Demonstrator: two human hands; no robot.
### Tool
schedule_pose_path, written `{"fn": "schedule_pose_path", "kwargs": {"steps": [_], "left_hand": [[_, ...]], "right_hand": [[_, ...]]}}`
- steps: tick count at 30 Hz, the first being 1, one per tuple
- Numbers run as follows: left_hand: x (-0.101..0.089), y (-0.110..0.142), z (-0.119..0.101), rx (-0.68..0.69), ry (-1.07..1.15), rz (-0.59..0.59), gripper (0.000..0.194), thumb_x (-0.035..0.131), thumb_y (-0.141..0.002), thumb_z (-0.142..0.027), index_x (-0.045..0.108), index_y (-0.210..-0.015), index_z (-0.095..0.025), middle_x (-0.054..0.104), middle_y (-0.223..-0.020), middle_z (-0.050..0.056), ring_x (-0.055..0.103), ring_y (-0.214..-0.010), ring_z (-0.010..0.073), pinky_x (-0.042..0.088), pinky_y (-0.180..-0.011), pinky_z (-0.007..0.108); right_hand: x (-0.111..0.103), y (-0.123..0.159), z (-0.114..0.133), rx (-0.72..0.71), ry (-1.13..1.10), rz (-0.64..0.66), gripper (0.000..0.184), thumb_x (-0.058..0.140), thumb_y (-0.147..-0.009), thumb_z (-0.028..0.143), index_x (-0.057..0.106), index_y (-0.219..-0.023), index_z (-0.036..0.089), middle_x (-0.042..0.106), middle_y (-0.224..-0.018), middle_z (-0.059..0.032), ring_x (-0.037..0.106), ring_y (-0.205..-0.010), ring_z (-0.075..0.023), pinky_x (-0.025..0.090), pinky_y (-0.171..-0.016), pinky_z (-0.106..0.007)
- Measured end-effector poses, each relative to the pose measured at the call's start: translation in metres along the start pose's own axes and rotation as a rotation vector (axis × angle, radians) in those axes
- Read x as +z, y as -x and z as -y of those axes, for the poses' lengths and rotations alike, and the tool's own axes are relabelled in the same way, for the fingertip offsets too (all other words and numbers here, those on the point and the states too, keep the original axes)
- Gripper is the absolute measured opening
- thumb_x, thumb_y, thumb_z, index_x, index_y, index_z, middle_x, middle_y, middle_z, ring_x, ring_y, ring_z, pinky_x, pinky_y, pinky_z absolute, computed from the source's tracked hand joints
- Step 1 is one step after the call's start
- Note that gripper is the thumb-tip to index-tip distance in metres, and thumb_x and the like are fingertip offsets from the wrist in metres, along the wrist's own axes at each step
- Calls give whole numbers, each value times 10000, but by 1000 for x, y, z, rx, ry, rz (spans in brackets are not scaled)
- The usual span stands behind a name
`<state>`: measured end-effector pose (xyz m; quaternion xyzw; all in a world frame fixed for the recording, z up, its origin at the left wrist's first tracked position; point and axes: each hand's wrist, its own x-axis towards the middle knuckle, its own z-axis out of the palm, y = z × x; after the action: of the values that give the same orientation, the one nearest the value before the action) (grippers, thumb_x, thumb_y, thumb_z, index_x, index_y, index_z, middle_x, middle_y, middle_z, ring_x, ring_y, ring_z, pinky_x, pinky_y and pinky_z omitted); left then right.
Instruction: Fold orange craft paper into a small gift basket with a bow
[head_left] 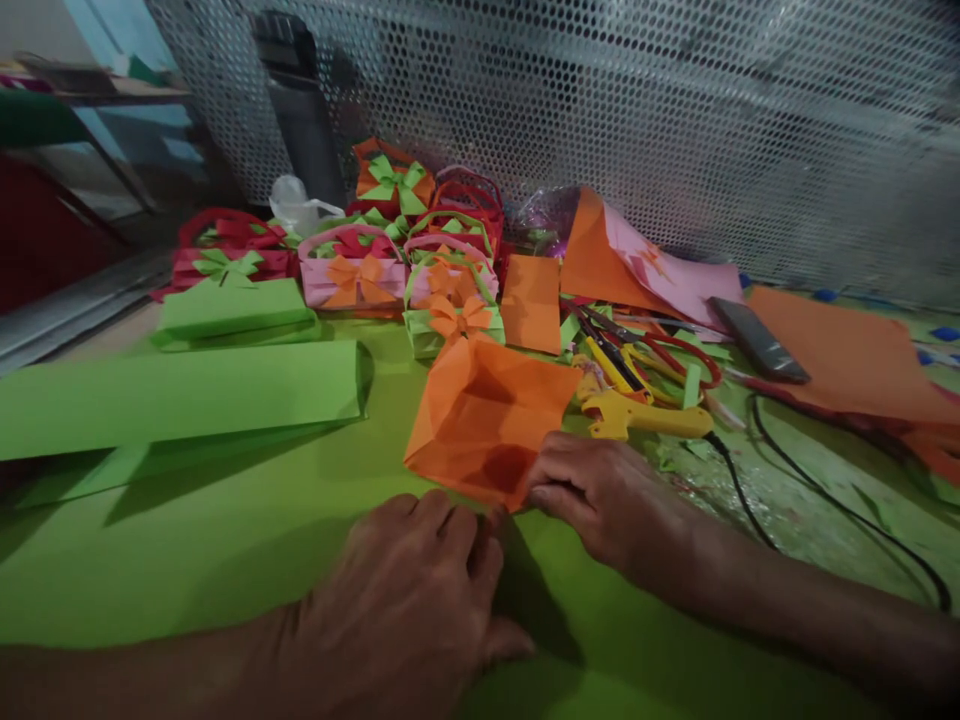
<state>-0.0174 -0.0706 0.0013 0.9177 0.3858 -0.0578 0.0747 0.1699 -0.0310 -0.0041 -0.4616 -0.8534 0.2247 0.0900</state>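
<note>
An orange folded paper bag [495,410] lies in front of me on the green surface, its mouth gaping toward me. At its near right corner, my right hand [600,490] is closed, pinching the paper edge between thumb and fingers. My left hand [412,600] rests palm down at the bag's near edge, with bent fingers touching or almost touching the paper. Its thumb sticks out to the right, apart from the fingers, and nothing shows in its grasp. The left fingertips are partly hidden behind the knuckles.
A yellow glue gun [645,415] with a black cord lies at right, beside scissors [682,355] and paper scraps. Several small paper bags with bows [352,270] stand behind. Green folded sheets [180,395] lie left. Farther back are a dark bottle [304,120], a phone [757,340] and perforated metal [600,110].
</note>
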Motion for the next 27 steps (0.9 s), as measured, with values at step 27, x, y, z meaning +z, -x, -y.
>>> {"fn": "schedule_pose_path", "kwargs": {"steps": [27], "left_hand": [[5, -3, 2, 54, -41, -102, 367, 528, -793, -500, 649, -746, -157, 653, -738, 72, 583, -685, 251, 422, -574, 365]], "right_hand": [[12, -3, 8, 122, 217, -35, 162, 506, -832, 241, 554, -701, 157, 593, -697, -17, 489, -606, -123, 254, -530, -262]]}}
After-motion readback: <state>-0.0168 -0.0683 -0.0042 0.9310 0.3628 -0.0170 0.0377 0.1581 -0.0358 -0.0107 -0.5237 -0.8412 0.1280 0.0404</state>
